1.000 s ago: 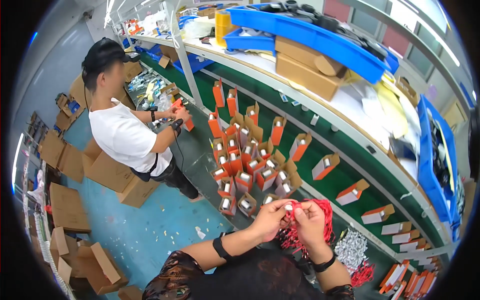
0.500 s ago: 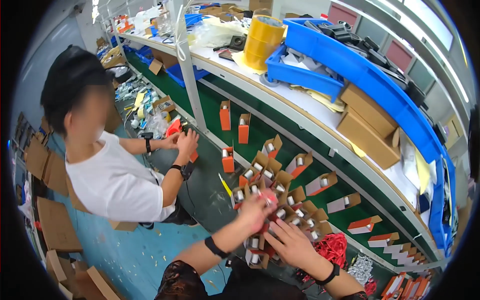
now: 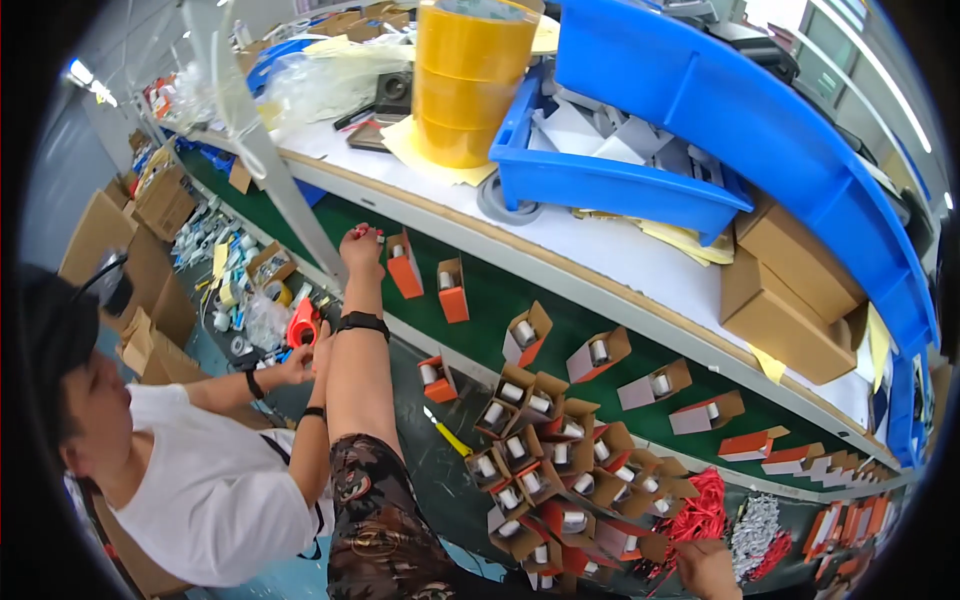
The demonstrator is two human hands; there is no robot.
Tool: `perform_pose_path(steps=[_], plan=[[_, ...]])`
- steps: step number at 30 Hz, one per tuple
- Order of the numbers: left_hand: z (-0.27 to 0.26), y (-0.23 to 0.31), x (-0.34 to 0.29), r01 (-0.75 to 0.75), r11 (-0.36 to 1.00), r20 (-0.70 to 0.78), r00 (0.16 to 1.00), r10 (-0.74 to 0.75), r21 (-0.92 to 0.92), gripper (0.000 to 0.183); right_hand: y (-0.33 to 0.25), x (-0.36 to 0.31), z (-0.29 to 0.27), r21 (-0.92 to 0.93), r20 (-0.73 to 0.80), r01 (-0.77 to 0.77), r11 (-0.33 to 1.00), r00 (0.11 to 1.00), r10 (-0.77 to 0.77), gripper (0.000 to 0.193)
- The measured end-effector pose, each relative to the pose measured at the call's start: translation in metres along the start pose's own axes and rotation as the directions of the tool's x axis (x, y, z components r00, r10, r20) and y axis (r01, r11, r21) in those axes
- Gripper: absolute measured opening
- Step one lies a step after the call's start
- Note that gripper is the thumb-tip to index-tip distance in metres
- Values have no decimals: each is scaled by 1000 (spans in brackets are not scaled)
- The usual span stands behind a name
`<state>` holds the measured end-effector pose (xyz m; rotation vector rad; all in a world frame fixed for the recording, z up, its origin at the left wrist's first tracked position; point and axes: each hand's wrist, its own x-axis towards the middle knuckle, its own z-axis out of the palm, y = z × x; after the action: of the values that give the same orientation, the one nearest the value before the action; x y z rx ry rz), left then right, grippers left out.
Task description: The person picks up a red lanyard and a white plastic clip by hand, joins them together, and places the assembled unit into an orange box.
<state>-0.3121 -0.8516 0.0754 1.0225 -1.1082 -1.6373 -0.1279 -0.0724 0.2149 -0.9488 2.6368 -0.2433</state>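
Nearest my lens, the right hand point(image 3: 706, 570) sits at the lower edge beside a heap of red cords point(image 3: 698, 512); I can't make out its fingertips, so I can't tell what its grip is doing. A silver-grey pile point(image 3: 755, 535) lies just right of those cords on the dark bench point(image 3: 440, 500). Left of them I see crowded open boxes point(image 3: 560, 480) with pale cylinders inside, a yellow-handled cutter point(image 3: 452, 438) near them. Farther out I have the left hand point(image 3: 362, 252) over the green strip point(image 3: 490, 312), grip clenched round a small red piece point(image 3: 362, 231), just beside an orange box point(image 3: 406, 278). A white-shirted co-worker point(image 3: 210, 500) stands left of that arm. Beyond, the shelf point(image 3: 590, 275) carries yellow tape rolls point(image 3: 465, 100) and a blue bin point(image 3: 610, 185).
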Motion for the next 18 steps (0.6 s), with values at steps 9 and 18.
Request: perform_pose_path(steps=[9,18], plan=[[28,-65,76,62,982,295,949,-113,177,33,9,2,3,-115,52,-198,973,977,205,20],[1,-8,-12,-449,849,-32,879,476,280,36,16,7,3,-53,0,-247,968,969,248,17]])
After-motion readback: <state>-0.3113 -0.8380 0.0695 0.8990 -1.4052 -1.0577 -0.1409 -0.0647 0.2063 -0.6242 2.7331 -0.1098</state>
